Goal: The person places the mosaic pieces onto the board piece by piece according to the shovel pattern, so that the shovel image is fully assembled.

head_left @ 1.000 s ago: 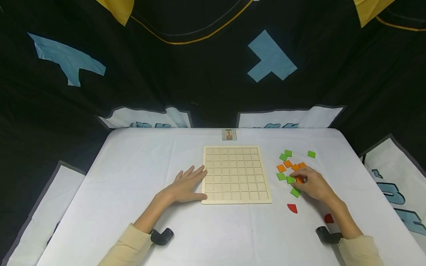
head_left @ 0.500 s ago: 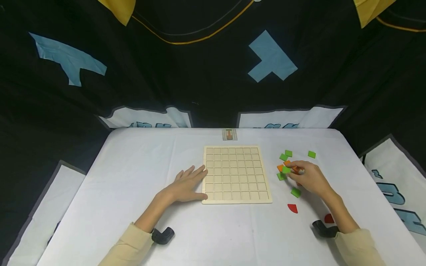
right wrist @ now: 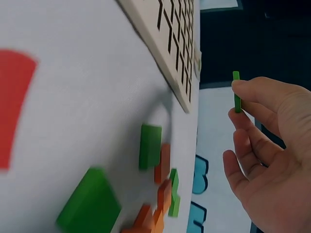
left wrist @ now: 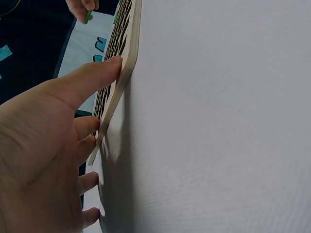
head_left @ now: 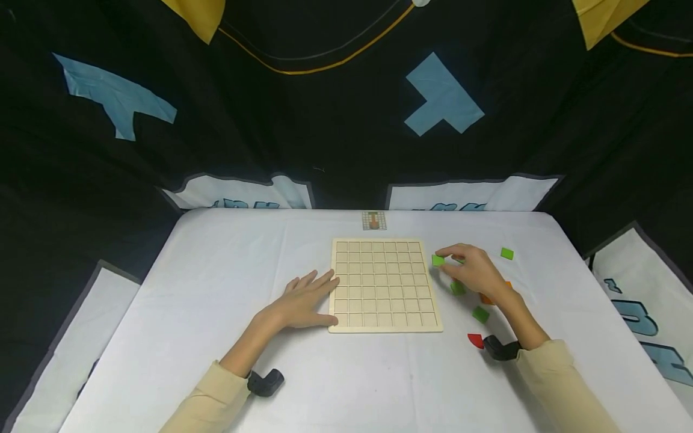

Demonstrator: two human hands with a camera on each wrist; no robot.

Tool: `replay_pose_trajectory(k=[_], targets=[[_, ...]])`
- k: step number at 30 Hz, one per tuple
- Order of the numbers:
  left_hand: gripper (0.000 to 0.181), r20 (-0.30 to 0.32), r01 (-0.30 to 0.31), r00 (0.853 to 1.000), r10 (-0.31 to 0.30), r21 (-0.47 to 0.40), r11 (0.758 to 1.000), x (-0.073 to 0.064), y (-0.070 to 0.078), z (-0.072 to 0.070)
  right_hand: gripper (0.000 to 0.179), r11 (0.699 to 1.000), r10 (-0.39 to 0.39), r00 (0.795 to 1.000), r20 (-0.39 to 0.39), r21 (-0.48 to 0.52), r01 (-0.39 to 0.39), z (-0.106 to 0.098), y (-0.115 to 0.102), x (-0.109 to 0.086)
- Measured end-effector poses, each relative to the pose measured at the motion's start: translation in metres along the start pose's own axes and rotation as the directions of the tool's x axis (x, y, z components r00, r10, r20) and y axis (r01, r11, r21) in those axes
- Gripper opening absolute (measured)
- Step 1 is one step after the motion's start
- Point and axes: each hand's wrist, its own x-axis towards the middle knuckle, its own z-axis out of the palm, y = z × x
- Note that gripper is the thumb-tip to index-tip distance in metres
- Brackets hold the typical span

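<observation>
My right hand (head_left: pixel 475 270) pinches a thin green square tile (head_left: pixel 437 260) between thumb and fingertips, raised beside the far right part of the wooden grid board (head_left: pixel 385 286). In the right wrist view this green tile (right wrist: pixel 236 92) stands edge-on, off the table. My left hand (head_left: pixel 303 305) is spread at the board's left side, thumb and fingertips touching its rim. The left wrist view shows the thumb (left wrist: pixel 95 80) resting on the board's rim (left wrist: pixel 127 63). No tiles lie in the board's squares.
Loose green tiles (head_left: pixel 480 314) and orange tiles (head_left: pixel 487 299) lie right of the board, partly hidden under my right hand and forearm. A red quarter-round piece (head_left: pixel 475 340) lies nearer. Another green tile (head_left: pixel 506 253) sits farther right. Behind the board is a small picture card (head_left: pixel 374 221).
My right hand has picked up a green tile from the loose pieces and carried it left and away from me to the board's right edge. The left hand stays in place.
</observation>
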Motion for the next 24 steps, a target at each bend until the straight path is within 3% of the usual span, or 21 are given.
replay_pose_trajectory(k=[12, 24], targets=[[0.089, 0.008, 0.003, 1.0, -0.003, 0.004, 1.0, 0.0, 0.0, 0.0, 0.032, 1.0, 0.006, 0.999, 0.044, 0.024, -0.007, 0.022, -0.017, 0.043], [0.089, 0.014, 0.006, 1.0, -0.006, -0.007, 1.0, 0.0, 0.001, -0.001, 0.031, 0.999, -0.04, 0.996, 0.085, 0.026, 0.038, 0.047, -0.027, 0.079]])
